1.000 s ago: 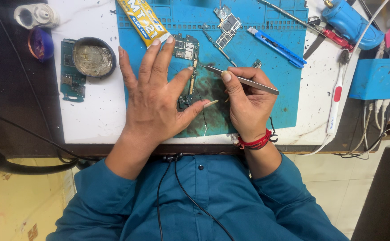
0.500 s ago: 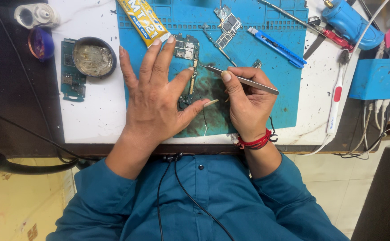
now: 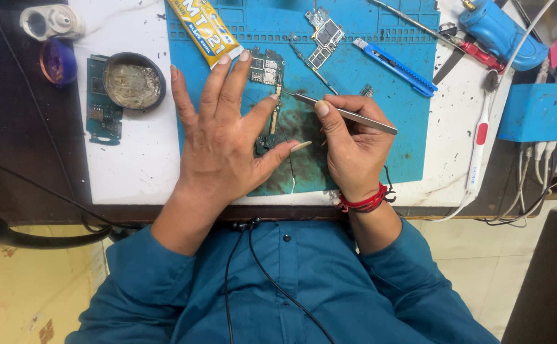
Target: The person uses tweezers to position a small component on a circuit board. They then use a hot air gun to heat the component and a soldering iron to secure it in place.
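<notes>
Left hand (image 3: 224,137) lies flat, palm down, fingers spread, on the blue mat (image 3: 412,150) near the bench's front edge. Its fingertips and thumb pin a narrow circuit board (image 3: 269,95) to the mat; the board runs from the mat's middle toward the front edge, partly covered by the fingers.

Right hand (image 3: 355,150) pinches metal tweezers (image 3: 348,114) between thumb and forefinger, the other fingers curled under. The tweezer tips point left and meet the board just beside the left forefinger; whether they grip a part cannot be told at this size. A red thread band (image 3: 364,202) sits on the right wrist.

The mat under the hands shows a dark stain (image 3: 304,130).

Toward the mat's back edge: a yellow tube (image 3: 205,28) at its left corner, a second small board (image 3: 324,35) at centre, a blue knife (image 3: 393,67) to the right.

Left of the mat, on the white bench top (image 3: 132,159): a round tin (image 3: 133,81) resting on a green board (image 3: 100,108). At the bench's right edge: a white brush (image 3: 480,137) and a blue box (image 3: 536,111).
</notes>
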